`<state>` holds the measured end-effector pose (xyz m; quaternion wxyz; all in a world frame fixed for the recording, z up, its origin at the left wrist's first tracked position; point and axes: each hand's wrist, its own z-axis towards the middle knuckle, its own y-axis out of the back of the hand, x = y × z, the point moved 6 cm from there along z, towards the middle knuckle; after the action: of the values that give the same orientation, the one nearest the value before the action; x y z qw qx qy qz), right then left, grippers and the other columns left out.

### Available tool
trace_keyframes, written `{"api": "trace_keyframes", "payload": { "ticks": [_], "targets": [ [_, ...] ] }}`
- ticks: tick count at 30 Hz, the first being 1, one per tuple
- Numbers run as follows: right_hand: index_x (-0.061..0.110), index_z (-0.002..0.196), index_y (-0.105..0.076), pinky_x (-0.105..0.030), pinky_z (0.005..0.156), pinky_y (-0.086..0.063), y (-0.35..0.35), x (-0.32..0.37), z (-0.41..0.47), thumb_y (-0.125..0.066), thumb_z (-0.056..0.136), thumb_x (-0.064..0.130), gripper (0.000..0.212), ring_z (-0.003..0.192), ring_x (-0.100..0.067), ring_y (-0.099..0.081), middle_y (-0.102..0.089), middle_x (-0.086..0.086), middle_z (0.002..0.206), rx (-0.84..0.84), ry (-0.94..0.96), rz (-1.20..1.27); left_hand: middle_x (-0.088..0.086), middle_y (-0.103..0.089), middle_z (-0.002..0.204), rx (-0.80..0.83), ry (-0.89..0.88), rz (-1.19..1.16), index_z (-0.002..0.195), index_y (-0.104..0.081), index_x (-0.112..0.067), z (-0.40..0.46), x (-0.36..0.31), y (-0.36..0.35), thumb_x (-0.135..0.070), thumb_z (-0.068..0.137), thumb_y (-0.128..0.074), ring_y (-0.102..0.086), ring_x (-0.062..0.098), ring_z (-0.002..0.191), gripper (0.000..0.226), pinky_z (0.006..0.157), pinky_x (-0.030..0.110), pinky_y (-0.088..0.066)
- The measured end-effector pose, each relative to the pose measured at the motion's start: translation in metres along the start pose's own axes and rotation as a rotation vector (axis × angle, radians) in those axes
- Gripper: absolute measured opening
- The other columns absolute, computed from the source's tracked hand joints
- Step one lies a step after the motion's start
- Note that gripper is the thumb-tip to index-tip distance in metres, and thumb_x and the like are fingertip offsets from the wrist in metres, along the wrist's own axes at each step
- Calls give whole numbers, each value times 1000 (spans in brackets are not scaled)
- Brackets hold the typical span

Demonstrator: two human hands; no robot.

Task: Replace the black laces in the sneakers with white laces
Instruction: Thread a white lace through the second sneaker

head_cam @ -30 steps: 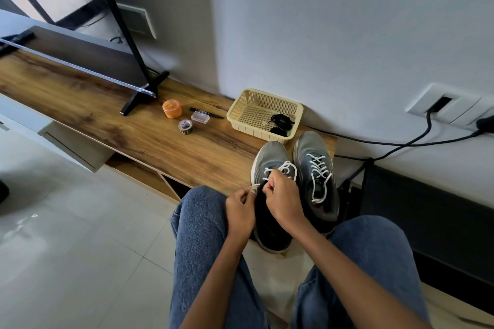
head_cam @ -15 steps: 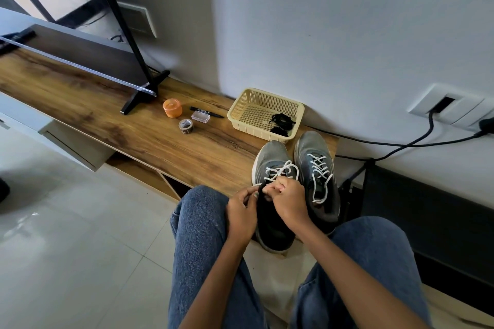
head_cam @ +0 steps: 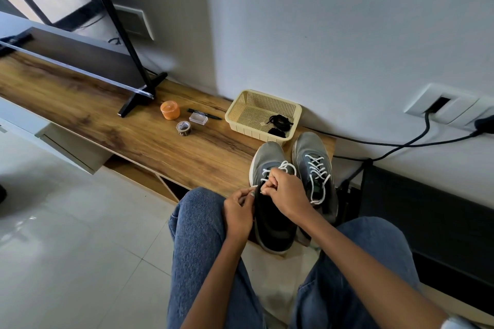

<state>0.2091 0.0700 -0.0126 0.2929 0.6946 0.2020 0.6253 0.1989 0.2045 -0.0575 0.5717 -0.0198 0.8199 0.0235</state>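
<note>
Two grey sneakers stood side by side at the end of the wooden shelf (head_cam: 133, 125), just in front of the basket (head_cam: 263, 104). The right sneaker (head_cam: 315, 152) was laced in white. Over the left sneaker (head_cam: 267, 157), the left hand (head_cam: 238, 212) and right hand (head_cam: 286, 192) met, fingers curled and pinching the white lace (head_cam: 287, 165) at the tongue. The black laces (head_cam: 279, 123) lay in the basket's near right corner.
</note>
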Motion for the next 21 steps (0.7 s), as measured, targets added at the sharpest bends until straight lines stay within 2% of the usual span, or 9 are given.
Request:
{"api": "trace_keyframes", "payload": {
  "ticks": [4,7,13,18,21],
  "targets": [
    [26,64,-22,-44,66,-47,-1,2,-2,-64,77,0,50,70,-25,-62,-59,4,63,-53,29,-35,16,-72,88,27,16,-25,99,-68,-1,1,3,-1,-2,94,-57,-67,17,75,13,69,26,-54],
    [27,65,-22,-45,67,-48,-2,3,-3,-63,78,-1,51,71,-25,-63,-64,-2,68,-72,41,-35,12,-72,83,38,26,-31,96,-68,-5,3,4,-1,-3,94,-57,-65,13,69,11,62,21,-52],
    [33,66,-23,-41,70,-50,-2,2,-6,-64,80,1,53,73,-22,-64,-67,-4,73,-113,35,-10,7,-70,76,73,53,-45,94,-66,-6,6,8,-2,-5,94,-57,-61,9,62,9,58,21,-50],
    [28,65,-25,-34,67,-48,2,1,-9,-65,80,0,51,71,-21,-63,-66,-3,71,-125,3,4,7,-69,76,126,88,-71,90,-63,-10,8,11,-5,-7,96,-56,-62,12,65,9,58,23,-50],
    [29,65,-26,-42,66,-53,0,3,-8,-67,80,1,51,68,-21,-64,-64,-5,69,-127,-3,21,4,-69,73,77,111,-94,88,-63,-10,8,13,-4,-7,95,-57,-62,7,59,10,54,20,-49]
  ]
}}
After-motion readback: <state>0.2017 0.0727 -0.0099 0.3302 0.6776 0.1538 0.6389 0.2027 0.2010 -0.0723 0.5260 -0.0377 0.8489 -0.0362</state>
